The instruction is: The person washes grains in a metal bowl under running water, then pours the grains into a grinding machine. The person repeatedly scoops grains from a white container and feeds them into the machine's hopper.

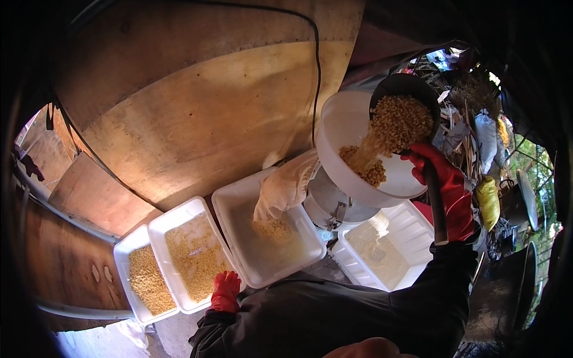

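My right hand [440, 179], in a red rubber glove, is closed round the long handle of a dark scoop [382, 89]. The scoop is tipped over a round white hopper [335, 128]. Pale tan beans [401, 122] slide out of it, and a small heap [374, 173] lies inside the hopper. Under the hopper is a metal grinder body [328, 200]. My left hand [225, 292], gloved in red too, is at the near rim of a white tub [200, 304] of yellowish grain, its fingers slightly apart and holding nothing I can see.
A cloth sleeve [286, 185] runs from the grinder into a large white tub [256, 280]. Another grain-filled tub [143, 316] stands at far left. A ribbed white bin [412, 227] with pale contents sits below the grinder. Wooden panels [227, 101] rise behind; sacks [488, 203] and clutter lie right.
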The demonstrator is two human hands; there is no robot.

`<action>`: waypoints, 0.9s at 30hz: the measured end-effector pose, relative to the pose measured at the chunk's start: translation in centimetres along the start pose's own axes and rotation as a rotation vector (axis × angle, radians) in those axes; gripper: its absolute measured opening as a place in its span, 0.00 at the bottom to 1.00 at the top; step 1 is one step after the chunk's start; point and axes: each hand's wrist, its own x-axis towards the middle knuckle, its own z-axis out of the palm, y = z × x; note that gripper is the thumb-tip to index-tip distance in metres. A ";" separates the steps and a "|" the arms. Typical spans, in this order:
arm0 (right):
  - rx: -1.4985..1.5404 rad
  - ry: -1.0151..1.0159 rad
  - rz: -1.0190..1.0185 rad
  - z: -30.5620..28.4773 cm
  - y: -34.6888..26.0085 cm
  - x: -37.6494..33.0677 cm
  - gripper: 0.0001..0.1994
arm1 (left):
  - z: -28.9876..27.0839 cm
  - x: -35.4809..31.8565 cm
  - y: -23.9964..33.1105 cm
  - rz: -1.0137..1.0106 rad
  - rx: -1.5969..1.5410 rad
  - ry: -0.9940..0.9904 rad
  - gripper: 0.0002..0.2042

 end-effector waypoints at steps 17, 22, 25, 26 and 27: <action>-0.635 0.532 -0.167 4.5 0.0 -2.3 0.19 | -0.9 0.1 -1.0 -0.047 0.025 -0.048 0.25; -0.586 0.607 -0.120 2.7 0.8 -0.8 0.18 | -0.7 -1.2 -0.4 -0.101 0.006 -0.017 0.24; -0.275 0.348 -0.422 -0.6 2.6 -0.5 0.16 | -2.8 -1.3 0.8 -0.140 -0.028 0.021 0.23; -0.289 0.336 -0.372 3.1 1.9 -1.8 0.17 | -4.4 -0.8 1.2 -0.149 -0.064 0.019 0.23; -0.230 0.189 -0.418 5.0 2.1 -2.4 0.20 | -7.5 1.1 0.7 -0.096 -0.044 -0.032 0.23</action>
